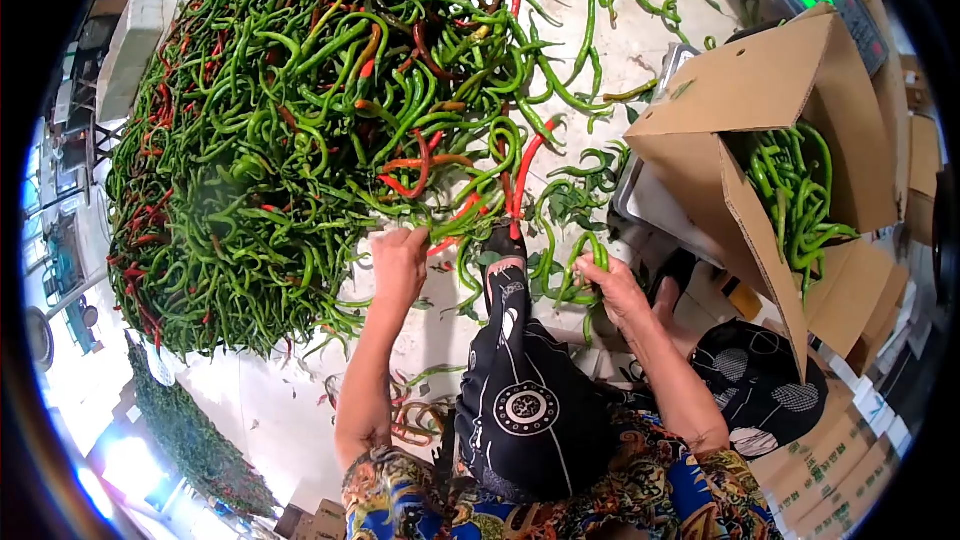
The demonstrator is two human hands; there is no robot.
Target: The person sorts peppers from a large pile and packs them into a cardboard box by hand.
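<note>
the right grip [612, 286] is wrapped around several green peppers [600, 252] beside the person's leg [508, 325]; the left grip [400, 258] curls at the edge of the pepper pile [290, 140], and whether it pinches anything cannot be told. a light hold, stems gathered together, should spare the skins.

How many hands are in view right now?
2: the left hand at the edge of the large pepper heap, and the right hand holding green peppers, nearer the cardboard box. No others show.
</note>
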